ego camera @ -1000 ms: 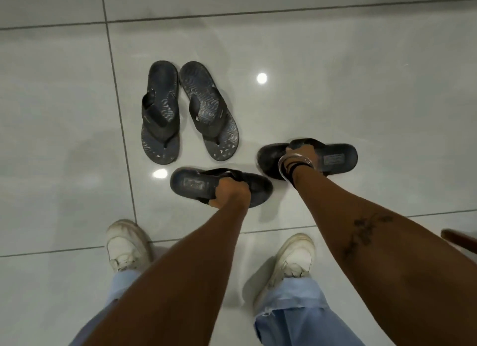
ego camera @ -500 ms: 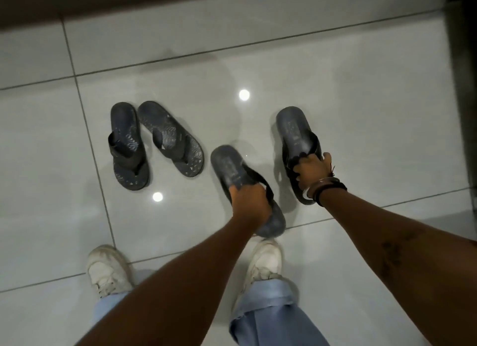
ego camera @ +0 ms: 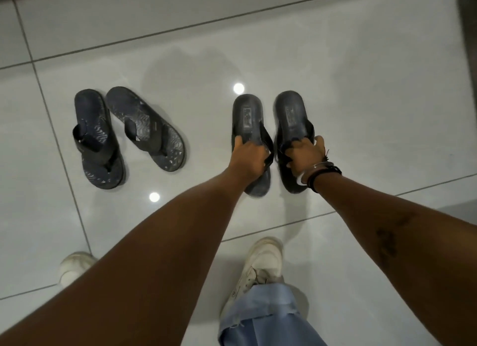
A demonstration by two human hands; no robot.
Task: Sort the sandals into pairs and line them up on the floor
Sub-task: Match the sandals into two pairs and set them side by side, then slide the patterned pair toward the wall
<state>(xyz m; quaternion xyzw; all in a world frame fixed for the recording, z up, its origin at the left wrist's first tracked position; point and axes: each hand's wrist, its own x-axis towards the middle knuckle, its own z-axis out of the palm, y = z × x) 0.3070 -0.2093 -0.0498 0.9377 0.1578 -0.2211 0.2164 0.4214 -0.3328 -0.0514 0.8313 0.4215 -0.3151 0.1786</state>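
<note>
Since both hands are on the second pair, the sort looks nearly done. Largest first: floor, glossy pale tile with dark grout lines, carries everything; 2 ceiling-light reflections show on it.

Patterned pair: left patterned sandal and right patterned sandal lie flat on the same big tile, toward its left grout line, nobody touching them. Heels near each other at the far end, toes splayed apart toward the person, so paired but not parallel.

Plain dark pair: left plain sandal and right plain sandal sit just beside each other, roughly parallel, heels away from the person, toward the middle of that tile, well apart from the patterned pair.

Left hand grip is clenched around the strap of the left plain sandal. Right hand, bracelets on the wrist, grip is clenched on the strap area of the right plain sandal. Can't tell if the soles are fully down or slightly lifted.

White sneakers stand at the near edge of the view.

Judgement: 2 of 2 pairs matched. Left to do: set down and let go, then probably square up the patterned pair so all 4 line up.
</note>
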